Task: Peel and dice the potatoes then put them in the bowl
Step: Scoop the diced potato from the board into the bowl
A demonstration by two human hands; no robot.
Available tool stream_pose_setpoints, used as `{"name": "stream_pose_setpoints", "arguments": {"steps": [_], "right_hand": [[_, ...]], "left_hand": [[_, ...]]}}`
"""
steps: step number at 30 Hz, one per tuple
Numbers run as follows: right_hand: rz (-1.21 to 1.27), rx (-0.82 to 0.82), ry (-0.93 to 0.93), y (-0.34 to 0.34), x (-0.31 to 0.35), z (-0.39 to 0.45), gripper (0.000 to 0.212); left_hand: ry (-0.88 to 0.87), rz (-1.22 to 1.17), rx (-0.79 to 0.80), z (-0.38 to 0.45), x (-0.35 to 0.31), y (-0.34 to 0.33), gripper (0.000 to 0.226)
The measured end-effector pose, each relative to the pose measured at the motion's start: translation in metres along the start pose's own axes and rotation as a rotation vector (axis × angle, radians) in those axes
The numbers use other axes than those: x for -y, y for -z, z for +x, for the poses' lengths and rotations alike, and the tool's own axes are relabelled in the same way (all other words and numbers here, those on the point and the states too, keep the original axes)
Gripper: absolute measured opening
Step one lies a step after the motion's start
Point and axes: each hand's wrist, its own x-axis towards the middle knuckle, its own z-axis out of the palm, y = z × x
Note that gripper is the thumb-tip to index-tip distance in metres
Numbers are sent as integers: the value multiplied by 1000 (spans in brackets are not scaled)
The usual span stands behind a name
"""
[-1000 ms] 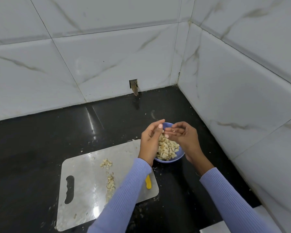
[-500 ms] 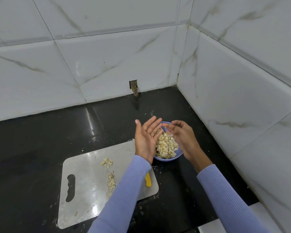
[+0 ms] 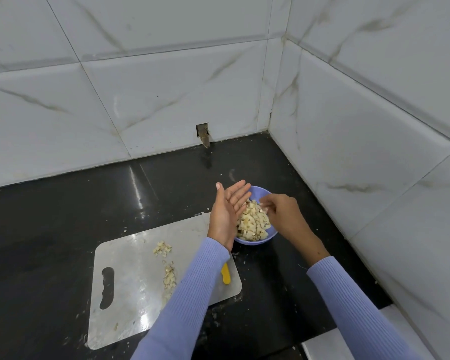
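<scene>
Left hand (image 3: 227, 216) flat, released; right hand (image 3: 283, 213) curled, grasp unclear, over heaped bowl (image 3: 266, 236). Risk: brushing topples dice (image 3: 253, 223) onto tabletop (image 3: 283, 276).

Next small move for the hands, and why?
Probably back to the white cutting board to gather the two small piles of diced potato left there. The left hand is open and empty beside the nearly full blue bowl; the right hand hovers over it.

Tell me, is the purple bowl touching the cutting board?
Cannot tell. In the head view the left hand and its wrist cover the spot where the purple bowl would meet the cutting board, so neither a gap nor a contact shows.
</scene>
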Motion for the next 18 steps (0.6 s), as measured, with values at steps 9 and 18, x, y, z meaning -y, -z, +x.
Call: {"name": "stream_pose_setpoints", "arguments": {"steps": [9, 18], "right_hand": [[17, -130, 146, -5, 0, -9, 14], [793, 68, -251, -9, 12, -7, 29]], "left_hand": [[-556, 1340, 184, -11, 20, 18, 55], [-52, 208, 124, -9, 17, 1, 46]]}}
